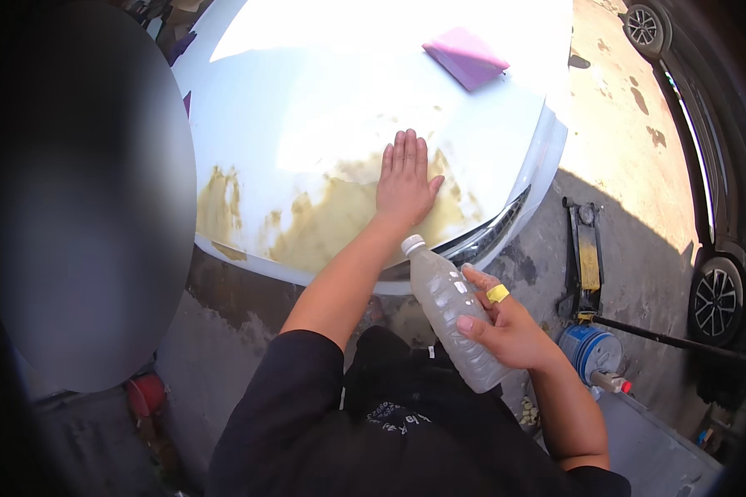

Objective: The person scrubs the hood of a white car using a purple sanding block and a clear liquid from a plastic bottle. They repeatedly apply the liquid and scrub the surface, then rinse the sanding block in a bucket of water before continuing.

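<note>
My left hand lies flat on the white car hood, palm down with the thumb spread. It rests over a dull yellowish patch of filler with ragged edges near the hood's front. In my right hand is a ribbed clear plastic bottle with a white cap, tilted, its contents cloudy. A yellow wrap circles one finger of that hand. Farther up the hood lies a folded pink-purple sheet, apart from both hands.
A headlight edges the hood. To the right stand a floor jack with a long handle and a blue-and-white bucket. A dark car is parked beyond. A red container sits lower left; a blurred area hides the far left.
</note>
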`<move>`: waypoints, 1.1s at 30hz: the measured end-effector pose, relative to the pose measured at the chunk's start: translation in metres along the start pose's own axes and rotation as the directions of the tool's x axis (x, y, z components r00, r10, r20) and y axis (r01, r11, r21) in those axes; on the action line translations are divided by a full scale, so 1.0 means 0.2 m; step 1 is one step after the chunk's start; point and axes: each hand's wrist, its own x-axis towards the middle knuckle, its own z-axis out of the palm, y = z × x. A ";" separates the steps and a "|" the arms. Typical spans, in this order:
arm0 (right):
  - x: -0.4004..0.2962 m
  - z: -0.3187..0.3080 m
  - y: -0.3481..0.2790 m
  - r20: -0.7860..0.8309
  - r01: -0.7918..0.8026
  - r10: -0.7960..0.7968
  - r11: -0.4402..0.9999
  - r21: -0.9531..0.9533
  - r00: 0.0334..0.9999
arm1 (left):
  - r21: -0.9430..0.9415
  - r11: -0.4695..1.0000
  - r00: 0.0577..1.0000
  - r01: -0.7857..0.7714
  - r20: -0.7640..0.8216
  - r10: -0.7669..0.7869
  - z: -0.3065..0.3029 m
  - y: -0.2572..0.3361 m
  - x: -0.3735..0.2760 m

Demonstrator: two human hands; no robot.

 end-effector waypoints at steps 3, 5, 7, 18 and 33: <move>0.00 -0.10 -0.02 0.050 0.010 -0.007 0.999 -0.043 0.999 | -0.021 0.996 0.996 0.086 0.024 -0.086 -0.07 -0.26 -0.23; 0.02 -0.13 -0.04 0.099 -0.012 0.021 0.996 -0.091 0.995 | 0.005 0.944 0.942 0.331 -0.067 -0.330 0.00 -0.57 -0.41; 0.05 -0.13 -0.06 0.128 -0.017 0.030 0.995 -0.100 0.991 | -0.039 0.852 0.850 0.522 -0.066 -0.523 -0.04 -0.79 -0.50; 0.09 -0.14 -0.23 -0.121 -0.073 0.068 0.996 -0.043 0.990 | -0.112 0.992 0.998 0.052 -0.022 -0.055 -0.10 0.11 0.51; 0.38 -0.01 -0.31 0.193 -0.140 0.210 0.936 -0.323 0.959 | -0.150 0.707 0.676 0.691 -0.212 -0.706 0.03 -1.07 -0.70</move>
